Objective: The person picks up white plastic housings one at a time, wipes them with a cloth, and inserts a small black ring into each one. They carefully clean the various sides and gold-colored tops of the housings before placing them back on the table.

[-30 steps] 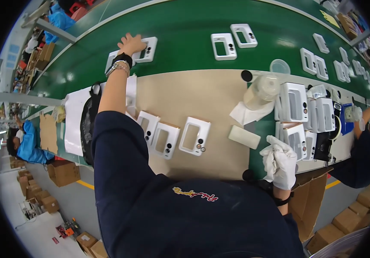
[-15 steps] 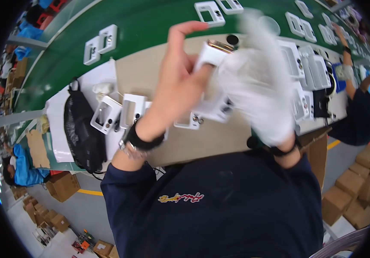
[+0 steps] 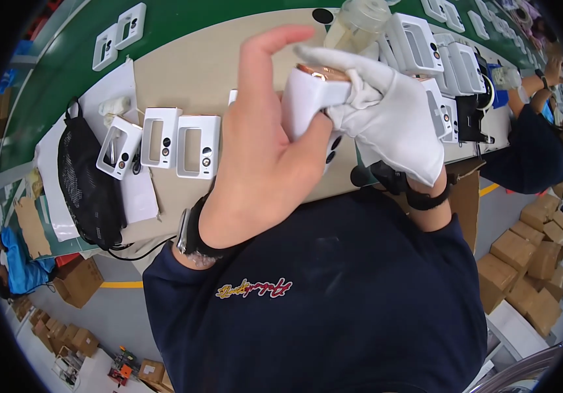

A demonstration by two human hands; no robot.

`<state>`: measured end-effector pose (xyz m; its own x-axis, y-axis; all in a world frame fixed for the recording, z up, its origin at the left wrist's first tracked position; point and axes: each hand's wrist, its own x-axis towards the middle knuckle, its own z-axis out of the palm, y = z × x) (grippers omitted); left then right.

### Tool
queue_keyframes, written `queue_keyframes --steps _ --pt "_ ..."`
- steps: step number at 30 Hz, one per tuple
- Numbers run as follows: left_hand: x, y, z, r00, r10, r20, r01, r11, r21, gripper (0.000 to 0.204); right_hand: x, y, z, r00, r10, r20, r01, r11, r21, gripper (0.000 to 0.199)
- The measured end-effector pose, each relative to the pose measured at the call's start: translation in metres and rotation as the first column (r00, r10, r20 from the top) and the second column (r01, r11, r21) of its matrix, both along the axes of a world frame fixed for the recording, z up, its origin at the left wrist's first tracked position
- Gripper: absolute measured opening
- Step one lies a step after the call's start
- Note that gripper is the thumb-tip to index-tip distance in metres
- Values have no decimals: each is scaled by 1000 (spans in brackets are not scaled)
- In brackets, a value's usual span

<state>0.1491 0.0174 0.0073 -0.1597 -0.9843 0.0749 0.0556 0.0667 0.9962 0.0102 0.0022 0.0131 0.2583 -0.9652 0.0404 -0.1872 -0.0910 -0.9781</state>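
My bare left hand (image 3: 262,157) and my white-gloved right hand (image 3: 389,111) are raised close to the camera, both gripping one white plastic panel (image 3: 308,98) with a copper-coloured edge. The left thumb presses its lower side and the gloved fingers wrap over its top. Below the hands, several similar white panels (image 3: 196,147) lie in a row on the tan mat (image 3: 190,72). A black watch band sits on my left wrist.
A black mesh bag (image 3: 88,183) lies at the left of the mat. More white panels (image 3: 448,65) are stacked at the right, and others ride the green belt (image 3: 52,78). A clear bottle (image 3: 357,23) stands behind. Another person (image 3: 537,137) works at right; cardboard boxes (image 3: 537,255) sit on the floor.
A second ago my left hand reached to the green belt and the right rested at the table edge. Both hands have since come together near the camera, holding the white panel.
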Motion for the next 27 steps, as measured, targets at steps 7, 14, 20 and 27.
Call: queue_keyframes --steps 7,14,20,27 --pt "7 3 -3 983 -127 130 122 991 53 42 -38 -8 12 847 304 -435 -138 918 371 52" --pt "5 2 8 996 -20 -88 36 981 190 35 -44 -3 0 923 -144 357 17 941 337 53" --pt "-9 10 10 975 44 -217 -10 987 158 36 0 14 1 966 -116 232 43 954 298 52" --pt "-15 17 5 948 117 -296 -109 993 45 35 9 23 -9 907 -209 366 128 964 233 52"
